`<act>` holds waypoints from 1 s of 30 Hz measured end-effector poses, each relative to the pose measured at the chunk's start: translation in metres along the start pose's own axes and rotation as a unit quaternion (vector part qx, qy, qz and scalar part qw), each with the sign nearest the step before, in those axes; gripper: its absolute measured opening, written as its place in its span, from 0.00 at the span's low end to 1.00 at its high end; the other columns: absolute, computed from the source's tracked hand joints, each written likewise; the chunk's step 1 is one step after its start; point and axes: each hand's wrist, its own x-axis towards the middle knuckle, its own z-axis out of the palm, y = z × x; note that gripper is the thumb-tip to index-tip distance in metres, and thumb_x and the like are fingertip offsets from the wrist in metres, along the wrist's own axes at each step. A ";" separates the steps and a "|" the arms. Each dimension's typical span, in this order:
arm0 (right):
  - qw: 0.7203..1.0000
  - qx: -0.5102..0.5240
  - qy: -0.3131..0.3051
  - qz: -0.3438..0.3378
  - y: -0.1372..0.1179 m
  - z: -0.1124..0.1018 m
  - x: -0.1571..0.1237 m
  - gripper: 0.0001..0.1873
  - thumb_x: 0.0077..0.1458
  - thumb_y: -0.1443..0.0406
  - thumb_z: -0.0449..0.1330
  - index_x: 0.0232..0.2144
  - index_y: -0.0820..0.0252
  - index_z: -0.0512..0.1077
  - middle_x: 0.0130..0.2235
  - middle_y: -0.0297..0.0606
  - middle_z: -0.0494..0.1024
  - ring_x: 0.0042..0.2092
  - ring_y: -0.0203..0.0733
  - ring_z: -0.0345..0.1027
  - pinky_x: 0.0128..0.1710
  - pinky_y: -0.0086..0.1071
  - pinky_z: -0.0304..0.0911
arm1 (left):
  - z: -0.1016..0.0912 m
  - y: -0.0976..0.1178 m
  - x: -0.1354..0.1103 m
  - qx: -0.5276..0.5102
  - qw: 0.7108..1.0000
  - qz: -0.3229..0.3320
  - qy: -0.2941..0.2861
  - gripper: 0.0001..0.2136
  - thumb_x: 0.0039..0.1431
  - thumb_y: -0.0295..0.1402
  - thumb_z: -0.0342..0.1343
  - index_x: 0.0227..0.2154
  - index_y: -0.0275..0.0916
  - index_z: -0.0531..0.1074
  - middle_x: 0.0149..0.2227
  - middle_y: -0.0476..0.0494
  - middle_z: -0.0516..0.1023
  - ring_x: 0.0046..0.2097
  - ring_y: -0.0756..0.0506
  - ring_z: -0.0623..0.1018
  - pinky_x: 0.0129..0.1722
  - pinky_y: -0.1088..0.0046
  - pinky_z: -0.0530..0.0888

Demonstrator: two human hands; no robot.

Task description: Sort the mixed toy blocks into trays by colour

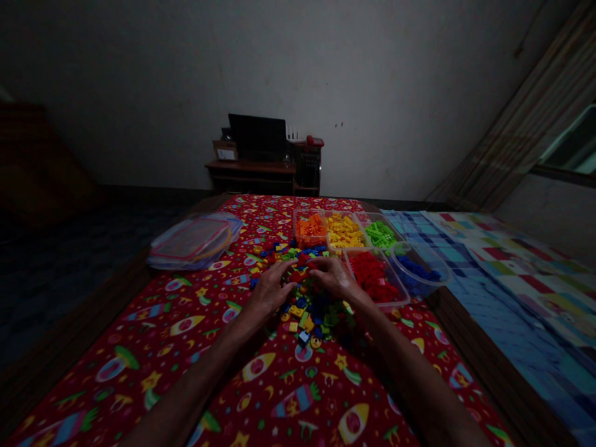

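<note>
A mixed pile of small plastic toy bricks (298,310) in red, yellow, blue and green lies on the red patterned cloth (298,397). My left hand (272,288) reaches into the pile from the left, its thumb and fingers apart around some red bricks. From the right, my right hand (331,276) is bent over the same spot, its fingertips closed on what looks like a red brick (311,263). Just beyond my right hand stand clear boxes of sorted bricks: red bricks (372,276), orange bricks (311,228), yellow bricks (343,231) and green bricks (380,234).
A round clear tub (444,276) with blue bricks (419,268) stands at the right edge. Stacked clear lids (190,242) lie on the left. Beyond the cloth are a small desk (251,166) and a dark monitor (258,136). Blue checked bedding (465,298) lies at right.
</note>
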 end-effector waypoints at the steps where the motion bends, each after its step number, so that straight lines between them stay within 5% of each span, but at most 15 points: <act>1: 0.999 -0.038 0.009 -0.021 0.000 -0.002 -0.001 0.13 0.48 0.66 0.57 0.37 0.62 0.76 0.33 0.36 0.79 0.34 0.39 0.70 0.32 0.28 0.62 | 0.001 -0.001 0.000 0.006 1.000 0.006 -0.003 0.20 0.51 0.28 0.56 0.49 0.41 0.68 0.48 0.41 0.75 0.48 0.42 0.75 0.47 0.62 0.73; 10: 0.954 -0.275 0.031 -0.115 -0.016 -0.032 -0.014 0.13 0.50 0.73 0.51 0.33 0.62 0.75 0.29 0.37 0.76 0.31 0.38 0.66 0.31 0.27 0.55 | 0.003 -0.009 -0.006 0.037 0.998 0.028 -0.032 0.18 0.55 0.27 0.53 0.50 0.41 0.67 0.48 0.40 0.73 0.49 0.42 0.73 0.49 0.60 0.71; 20: 0.878 -0.464 0.117 0.025 -0.024 -0.110 -0.044 0.18 0.53 0.67 0.53 0.47 0.63 0.71 0.43 0.49 0.75 0.44 0.48 0.67 0.39 0.33 0.59 | -0.002 -0.001 -0.005 0.043 0.997 0.068 -0.014 0.13 0.59 0.31 0.50 0.46 0.40 0.69 0.45 0.40 0.73 0.49 0.43 0.72 0.49 0.61 0.70; 23: 0.889 -0.442 0.118 -0.001 -0.027 -0.104 -0.044 0.17 0.53 0.69 0.52 0.46 0.62 0.71 0.39 0.45 0.76 0.40 0.44 0.67 0.38 0.32 0.59 | -0.001 0.002 -0.007 0.078 0.991 0.104 -0.027 0.11 0.60 0.32 0.49 0.44 0.40 0.70 0.46 0.41 0.72 0.51 0.42 0.70 0.51 0.59 0.68; 26: 0.911 -0.411 0.018 -0.036 -0.029 -0.082 -0.038 0.14 0.51 0.72 0.53 0.40 0.60 0.72 0.35 0.40 0.76 0.36 0.39 0.67 0.34 0.28 0.57 | -0.002 0.001 -0.008 0.109 0.987 0.109 -0.048 0.11 0.60 0.30 0.48 0.44 0.39 0.70 0.47 0.40 0.72 0.52 0.42 0.69 0.52 0.58 0.67; 30: 0.898 -0.424 -0.083 -0.082 -0.022 -0.042 -0.030 0.08 0.53 0.70 0.55 0.36 0.62 0.72 0.34 0.41 0.75 0.35 0.38 0.65 0.33 0.28 0.53 | -0.001 -0.013 -0.008 0.124 0.987 0.102 -0.017 0.11 0.60 0.29 0.48 0.43 0.38 0.70 0.47 0.38 0.71 0.52 0.41 0.69 0.52 0.57 0.68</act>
